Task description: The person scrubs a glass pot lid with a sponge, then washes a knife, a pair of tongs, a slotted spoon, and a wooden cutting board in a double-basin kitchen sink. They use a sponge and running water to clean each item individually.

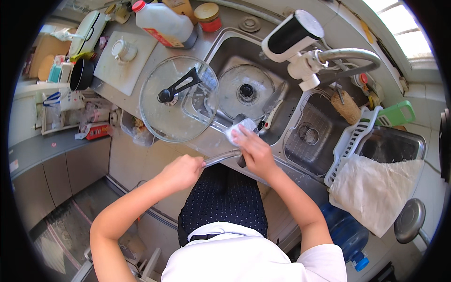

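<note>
My left hand [185, 171] grips the handle of a metal cooking utensil [222, 157] at the front edge of the counter. With my right hand [258, 152] I hold a white scrubbing pad or cloth [230, 134] against the utensil's broader end, which is largely hidden. In the large sink basin beyond, a glass pot lid [246, 105] with a black knob lies flat. Beside it rests a knife with a white and red handle [273, 114]. A bigger glass lid [169, 123] with a black handle sits on the counter, overlapping the basin's left rim.
A white faucet [299, 53] reaches over the sink from the back right. Right of the small basin [294, 148] stand a white rack [347, 144] and a draped cloth [373, 187]. A large plastic jug [165, 24] and a cutting board [141, 67] occupy the back left counter.
</note>
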Demonstrator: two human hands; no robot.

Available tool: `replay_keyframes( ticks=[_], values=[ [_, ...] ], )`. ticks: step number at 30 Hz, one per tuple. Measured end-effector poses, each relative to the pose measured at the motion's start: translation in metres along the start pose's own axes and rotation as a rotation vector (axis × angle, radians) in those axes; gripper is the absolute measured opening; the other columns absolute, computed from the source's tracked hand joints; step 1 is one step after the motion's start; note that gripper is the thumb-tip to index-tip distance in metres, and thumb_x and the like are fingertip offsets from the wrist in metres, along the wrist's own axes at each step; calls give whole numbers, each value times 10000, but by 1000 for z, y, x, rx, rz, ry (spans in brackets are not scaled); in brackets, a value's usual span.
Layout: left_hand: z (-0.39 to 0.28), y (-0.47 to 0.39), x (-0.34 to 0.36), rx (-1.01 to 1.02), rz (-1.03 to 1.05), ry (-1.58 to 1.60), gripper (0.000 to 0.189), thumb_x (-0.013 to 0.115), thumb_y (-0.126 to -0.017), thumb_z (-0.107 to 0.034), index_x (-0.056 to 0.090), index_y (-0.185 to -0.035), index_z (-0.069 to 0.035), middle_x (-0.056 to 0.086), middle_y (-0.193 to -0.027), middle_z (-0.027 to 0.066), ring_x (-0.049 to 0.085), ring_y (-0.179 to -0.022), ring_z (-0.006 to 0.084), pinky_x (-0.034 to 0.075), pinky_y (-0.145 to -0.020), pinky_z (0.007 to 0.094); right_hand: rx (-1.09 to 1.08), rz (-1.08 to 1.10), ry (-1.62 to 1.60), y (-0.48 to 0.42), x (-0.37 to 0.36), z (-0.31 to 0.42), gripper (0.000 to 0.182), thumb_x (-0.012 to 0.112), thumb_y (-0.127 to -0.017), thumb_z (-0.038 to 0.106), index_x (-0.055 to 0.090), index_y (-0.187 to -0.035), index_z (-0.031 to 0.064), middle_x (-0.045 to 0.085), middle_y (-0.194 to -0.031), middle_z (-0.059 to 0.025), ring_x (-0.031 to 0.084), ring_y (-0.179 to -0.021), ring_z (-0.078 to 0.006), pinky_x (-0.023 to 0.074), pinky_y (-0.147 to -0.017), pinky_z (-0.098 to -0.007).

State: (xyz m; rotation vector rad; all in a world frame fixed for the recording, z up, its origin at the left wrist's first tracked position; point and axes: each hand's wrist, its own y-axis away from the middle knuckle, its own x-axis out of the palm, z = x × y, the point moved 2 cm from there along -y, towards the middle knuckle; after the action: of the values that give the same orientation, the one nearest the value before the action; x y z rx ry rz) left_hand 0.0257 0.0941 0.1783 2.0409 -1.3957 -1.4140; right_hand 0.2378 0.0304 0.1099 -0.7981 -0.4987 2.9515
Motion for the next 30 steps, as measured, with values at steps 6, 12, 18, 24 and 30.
replay_keyframes(
  ticks=[6, 12, 18, 24, 30],
  values=[
    [19, 8, -5, 52, -103, -132, 150, 513, -860, -139, 611, -880, -26, 606, -672, 211, 597, -625, 395, 479, -598, 479, -56, 16, -22, -15, 12, -12, 256, 584, -765, -70, 612, -1002, 22, 650, -1101, -115, 543, -1158, -336, 440, -945, -430],
    [23, 32, -29, 64, -65, -433, 127, 529, -869, -176, 555, -846, -54, 582, -583, 141, 606, -570, 332, 474, -505, 416, 106, -124, -142, -22, 6, -6, 195, 544, -823, -74, 598, -1000, -11, 645, -1094, -173, 548, -1159, -337, 442, -944, -410],
    [12, 39, -37, 136, -139, -598, 338, 510, -914, -361, 488, -765, -58, 560, -542, 102, 597, -528, 299, 468, -472, 380, -16, -72, -14, -10, 16, 7, 296, 564, -789, -76, 594, -1072, 3, 624, -1148, -165, 531, -1175, -353, 428, -962, -421],
    [16, 40, -30, 129, -159, -604, 338, 517, -907, -377, 503, -777, -65, 564, -541, 102, 592, -511, 301, 468, -473, 389, -365, 154, 65, 16, 34, 18, 352, 549, -740, -74, 628, -1066, 34, 616, -1183, -123, 526, -1191, -315, 405, -1003, -409],
    [9, 33, -43, 46, -96, -570, 328, 512, -907, -376, 542, -789, -72, 553, -525, 126, 580, -511, 334, 466, -490, 424, -250, -17, -13, 3, 45, 5, 415, 542, -733, -91, 599, -1127, 25, 610, -1184, -140, 537, -1174, -314, 409, -998, -429]
  ],
)
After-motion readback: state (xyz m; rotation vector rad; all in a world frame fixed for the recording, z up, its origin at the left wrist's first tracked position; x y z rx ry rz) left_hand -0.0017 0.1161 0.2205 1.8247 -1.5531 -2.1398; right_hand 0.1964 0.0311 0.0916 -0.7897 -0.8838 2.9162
